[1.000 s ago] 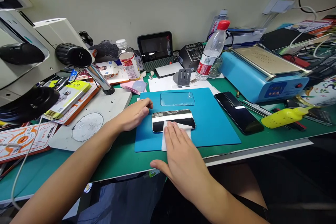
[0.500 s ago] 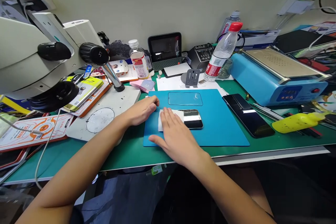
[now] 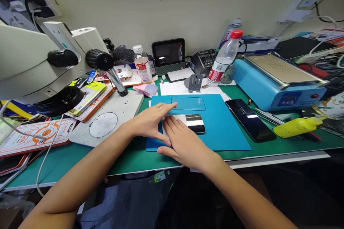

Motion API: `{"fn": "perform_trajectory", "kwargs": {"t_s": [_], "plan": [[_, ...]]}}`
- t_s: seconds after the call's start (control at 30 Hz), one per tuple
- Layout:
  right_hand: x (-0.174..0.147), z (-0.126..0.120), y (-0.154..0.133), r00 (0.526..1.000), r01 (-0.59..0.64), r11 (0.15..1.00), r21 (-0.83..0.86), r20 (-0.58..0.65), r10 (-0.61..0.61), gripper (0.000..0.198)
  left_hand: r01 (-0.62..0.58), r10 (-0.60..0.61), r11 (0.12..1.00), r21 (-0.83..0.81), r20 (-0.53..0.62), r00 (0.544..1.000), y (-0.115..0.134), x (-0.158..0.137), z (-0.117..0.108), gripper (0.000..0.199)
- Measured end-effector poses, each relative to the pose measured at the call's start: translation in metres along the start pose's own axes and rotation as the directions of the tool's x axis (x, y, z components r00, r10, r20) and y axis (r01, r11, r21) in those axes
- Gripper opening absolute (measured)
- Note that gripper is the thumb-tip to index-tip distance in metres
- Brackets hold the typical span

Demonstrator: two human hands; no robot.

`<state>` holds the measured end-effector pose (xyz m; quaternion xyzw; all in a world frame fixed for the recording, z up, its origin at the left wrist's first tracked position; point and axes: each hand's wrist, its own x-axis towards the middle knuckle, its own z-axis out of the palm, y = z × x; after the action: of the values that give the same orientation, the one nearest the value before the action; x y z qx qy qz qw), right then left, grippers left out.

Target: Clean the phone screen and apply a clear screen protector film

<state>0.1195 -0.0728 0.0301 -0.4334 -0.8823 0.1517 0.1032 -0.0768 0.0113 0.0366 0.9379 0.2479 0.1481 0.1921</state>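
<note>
A phone (image 3: 197, 123) lies face up on the blue mat (image 3: 228, 136), its left part hidden under a white wipe (image 3: 182, 117) and my fingers. My right hand (image 3: 185, 143) rests flat on the wipe, fingers stretched out and thumb apart. Just to its left, my left hand (image 3: 152, 120) hovers with fingers extended and thumb spread, close to the right fingertips; nothing shows in its grasp. Behind the phone, a clear screen protector (image 3: 188, 103) with a dark border lies on the mat.
On the left stands a microscope (image 3: 59, 64) on its pale base. A dark phone (image 3: 251, 120), a yellow squeeze bottle (image 3: 297, 127) and a blue heating plate (image 3: 276, 82) are at the right. A red-capped bottle (image 3: 224, 59) and a phone stand (image 3: 195, 83) stand behind the mat.
My left hand has moved right and its curled fingers have stretched out beside my right hand. My right hand stays on the wipe. The whole view has shifted slightly.
</note>
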Motion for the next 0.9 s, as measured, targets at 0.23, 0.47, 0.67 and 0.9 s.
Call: {"fn": "perform_trajectory", "kwargs": {"t_s": [0.23,0.47,0.67,0.9], "plan": [[-0.008,-0.012,0.036,0.999,-0.005,1.0,0.005,0.042,0.005,0.107,0.035,-0.041,0.994,0.103,0.058,0.997,-0.002,-0.004,0.006,0.107],[-0.033,-0.016,0.041,0.977,-0.202,0.976,-0.075,0.056,0.207,0.111,0.009,-0.009,0.992,0.126,0.001,1.0,0.001,0.001,0.001,0.116],[0.01,-0.006,0.015,0.993,-0.108,0.993,0.05,0.051,0.105,0.122,-0.017,0.024,0.996,0.086,-0.076,0.997,-0.014,-0.004,-0.007,0.142],[-0.005,0.007,0.001,0.998,0.054,0.999,0.003,0.012,-0.054,0.13,-0.034,0.032,0.998,-0.057,-0.036,0.999,-0.019,-0.004,-0.009,0.142]]}}
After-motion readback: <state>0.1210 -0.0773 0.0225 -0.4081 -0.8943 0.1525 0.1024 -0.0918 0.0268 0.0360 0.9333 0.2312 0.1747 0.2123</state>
